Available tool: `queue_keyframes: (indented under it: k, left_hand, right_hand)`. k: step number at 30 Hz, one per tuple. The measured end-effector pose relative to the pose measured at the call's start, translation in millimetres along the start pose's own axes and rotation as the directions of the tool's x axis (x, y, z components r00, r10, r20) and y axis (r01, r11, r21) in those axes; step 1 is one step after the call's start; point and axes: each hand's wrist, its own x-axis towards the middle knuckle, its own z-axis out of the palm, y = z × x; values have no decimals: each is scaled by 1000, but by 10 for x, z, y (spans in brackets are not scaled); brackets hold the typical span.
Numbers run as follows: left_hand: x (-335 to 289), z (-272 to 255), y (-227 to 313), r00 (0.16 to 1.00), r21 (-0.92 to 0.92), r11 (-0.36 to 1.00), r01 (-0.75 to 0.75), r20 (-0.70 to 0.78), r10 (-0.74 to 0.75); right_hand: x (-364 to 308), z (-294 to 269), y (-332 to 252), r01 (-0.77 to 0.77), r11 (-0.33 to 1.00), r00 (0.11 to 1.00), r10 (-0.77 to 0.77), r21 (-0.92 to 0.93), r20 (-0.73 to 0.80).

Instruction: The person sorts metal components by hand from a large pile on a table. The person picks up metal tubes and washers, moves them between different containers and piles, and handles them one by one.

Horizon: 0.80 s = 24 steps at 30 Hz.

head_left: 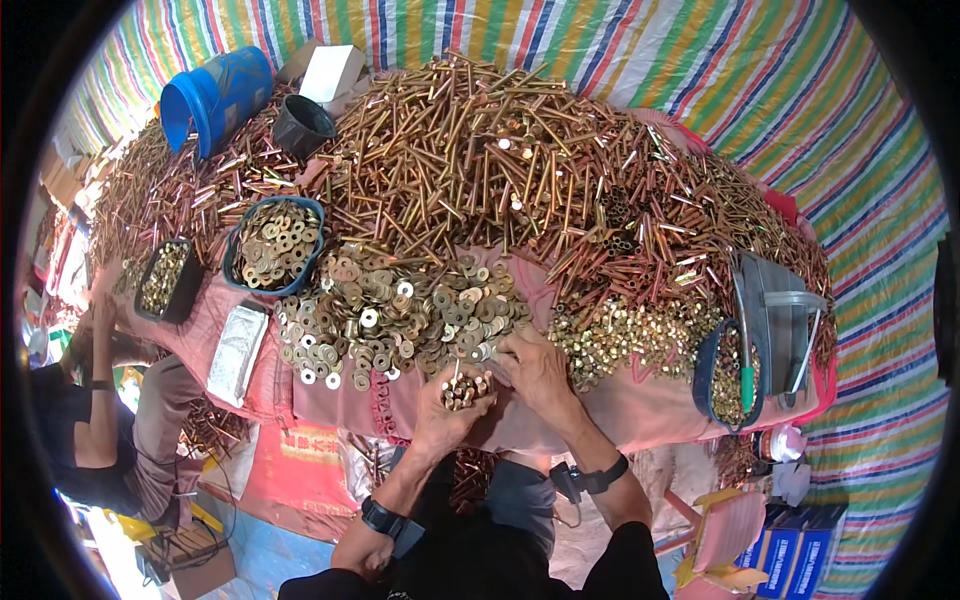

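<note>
My left hand (447, 418) is wrapped round a bundle of brass-coloured bolts (466, 390), their ends facing up. Close beside it, my right hand (541, 372) has its fingers bent and drawn together at the near edge of a heap of flat washers (400, 312). Whatever those fingertips hold, if anything, is hidden. To the right of that hand lies a spread of small golden nuts (640, 338). Beyond both hands rises a large pile of long bolts (450, 150).
A blue tub of washers (322, 262) and a dark tray of nuts (192, 288) stand left, near a foil-wrapped block (238, 352). At right are a nut basin (703, 385) and a grey metal scoop (775, 290). Another person's arm (100, 400) reaches in at far left.
</note>
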Motion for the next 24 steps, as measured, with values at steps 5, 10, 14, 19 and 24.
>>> queue_keyframes:
  k: [5,10,14,19,24]
  left_hand:
    - [-50,28,28,999,45,998,-43,1,43]
    - [-72,76,7,995,154,984,-88,-23,93]
    - [-10,74,-7,998,118,992,-51,-35,55]
    - [-12,72,12,999,76,997,-20,-30,23]
    - [-14,63,-6,999,46,998,-42,-16,42]
  right_hand:
    - [-27,-50,-42,26,1000,999,-27,-11,-33]
    - [-53,-11,29,59,991,995,-49,119,-85]
    - [-88,-74,79,-204,795,968,251,572,-4]
    - [-272,-456,-95,-360,301,916,292,883,274]
    - [-281,-502,-382,-435,446,899,272,782,344]
